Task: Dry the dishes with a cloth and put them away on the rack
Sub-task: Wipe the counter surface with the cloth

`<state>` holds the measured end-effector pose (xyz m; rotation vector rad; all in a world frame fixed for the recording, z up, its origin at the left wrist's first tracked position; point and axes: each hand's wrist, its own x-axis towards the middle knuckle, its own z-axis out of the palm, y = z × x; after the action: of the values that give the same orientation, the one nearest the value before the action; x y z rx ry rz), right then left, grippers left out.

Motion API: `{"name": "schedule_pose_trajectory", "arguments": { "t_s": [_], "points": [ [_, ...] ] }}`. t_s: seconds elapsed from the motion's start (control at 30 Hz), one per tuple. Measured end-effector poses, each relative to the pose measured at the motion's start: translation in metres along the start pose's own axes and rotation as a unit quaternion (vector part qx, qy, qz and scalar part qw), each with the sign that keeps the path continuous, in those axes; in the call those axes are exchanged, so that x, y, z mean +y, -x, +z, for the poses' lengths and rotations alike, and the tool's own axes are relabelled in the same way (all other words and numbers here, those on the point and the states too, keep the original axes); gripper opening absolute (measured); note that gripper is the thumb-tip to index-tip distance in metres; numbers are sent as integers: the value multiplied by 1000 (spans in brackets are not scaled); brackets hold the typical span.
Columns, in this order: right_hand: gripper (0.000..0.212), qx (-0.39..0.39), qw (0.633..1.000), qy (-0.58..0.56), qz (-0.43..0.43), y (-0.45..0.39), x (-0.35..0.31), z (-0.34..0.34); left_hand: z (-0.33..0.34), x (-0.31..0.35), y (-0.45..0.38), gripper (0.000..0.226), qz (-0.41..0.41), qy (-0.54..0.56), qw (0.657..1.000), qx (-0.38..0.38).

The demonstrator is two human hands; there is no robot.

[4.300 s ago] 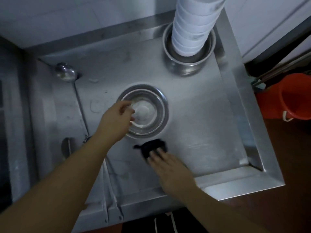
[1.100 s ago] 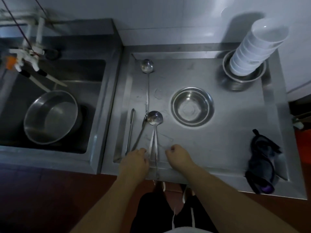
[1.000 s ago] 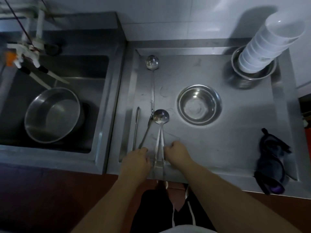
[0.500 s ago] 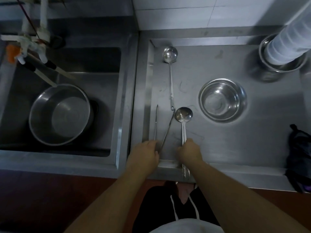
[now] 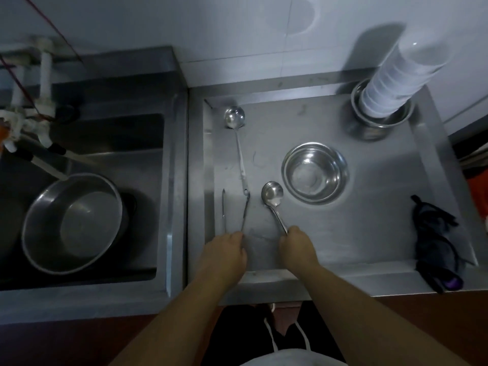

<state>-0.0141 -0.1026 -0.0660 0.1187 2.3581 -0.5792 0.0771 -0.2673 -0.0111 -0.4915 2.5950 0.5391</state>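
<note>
While the right hand is pinching the ladle handle beside the bowl, the left hand is curling around the tongs; both look stiff, light, slippery, best gripped mid-handle.

Steel drainboard — ladles, bowl, cloth.

Dim light. Pale tiled wall behind. Steel bench beside sunken sink. Dark reddish floor below. White pipes at left.

Bare steel between steel bowl and dark cloth; ladles leftward.
</note>
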Motion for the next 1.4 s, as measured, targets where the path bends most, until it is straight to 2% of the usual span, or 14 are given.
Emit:
{"name": "schedule_pose_trajectory", "arguments": {
  "t_s": [0.23, 0.53, 0.67, 0.7, 0.73, 0.8, 0.83, 0.93, 1.13, 1.4],
  "points": [
    [21, 55, 997, 23, 56, -27, 44, -78, 1, 57, -31, 37, 35, -29, 999, -20],
    [25, 107, 980, -97, 137, -87, 134, -160, 18, 148, -69, 40, 70, -70, 994, -41],
    [28, 113, 976, -111, 148, -109, 152, -179, 28, 175, -78, 43, 59, -83, 994, -51],
    [30, 114, 971, -146, 153, -110, 152, -183, 31, 180, -80, 43, 56, -82, 994, -53],
    [34, 102, 974, -140, 148, -111, 152, -188, 35, 185, -81, 43, 53, -82, 994, -55],
    [39, 71, 992, -25, 106, -114, 152, -192, 41, 194, -82, 42, 49, -87, 993, -63],
    [41, 73, 990, -36, 112, -117, 151, -195, 44, 197, -82, 41, 46, -91, 993, -66],
    [35, 89, 968, -171, 160, -129, 160, -199, 48, 205, -84, 40, 36, -95, 992, -73],
    [25, 57, 986, -87, 134, -136, 172, -193, 48, 212, -82, 45, 12, -93, 993, -78],
    [32, 27, 993, -35, 108, -139, 173, -197, 48, 199, -73, 47, -32, -85, 993, -75]
  ]
}}
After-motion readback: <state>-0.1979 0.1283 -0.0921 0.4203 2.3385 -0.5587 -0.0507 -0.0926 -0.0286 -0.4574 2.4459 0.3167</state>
